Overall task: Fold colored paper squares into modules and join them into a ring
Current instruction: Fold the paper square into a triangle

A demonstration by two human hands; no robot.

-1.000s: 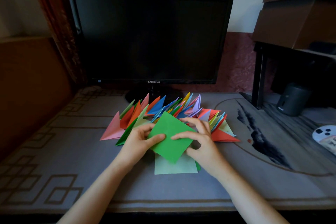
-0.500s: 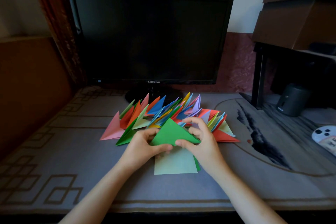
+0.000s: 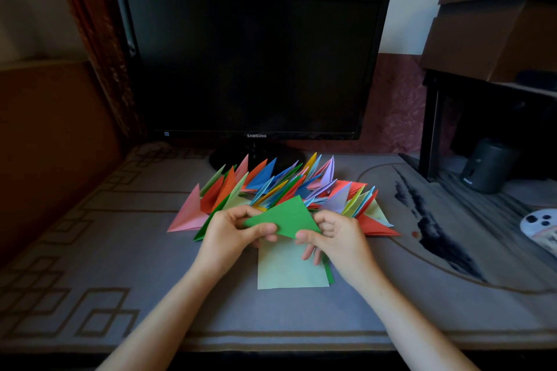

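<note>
A dark green paper (image 3: pixel 286 218) folded into a triangle hangs just above the table between both hands. My left hand (image 3: pixel 232 235) pinches its left corner with thumb and fingers. My right hand (image 3: pixel 337 238) pinches its lower right edge, thumb on top. Beneath them lies a pale green paper square (image 3: pixel 289 271) on top of a darker green sheet whose edge shows at the right. Behind the hands spreads a fan of several folded triangle modules (image 3: pixel 280 187) in pink, orange, blue, purple, yellow and red.
A black monitor (image 3: pixel 250 60) stands at the back on its base. A dark shelf with a brown cardboard box (image 3: pixel 494 27) and a small black cylinder (image 3: pixel 485 166) sits at the right. The patterned grey table cover (image 3: pixel 90 280) runs to the front edge.
The green square was folded in half into a triangle. Both hands shifted their hold to its lower corners and the triangle now tilts, lifted slightly.
</note>
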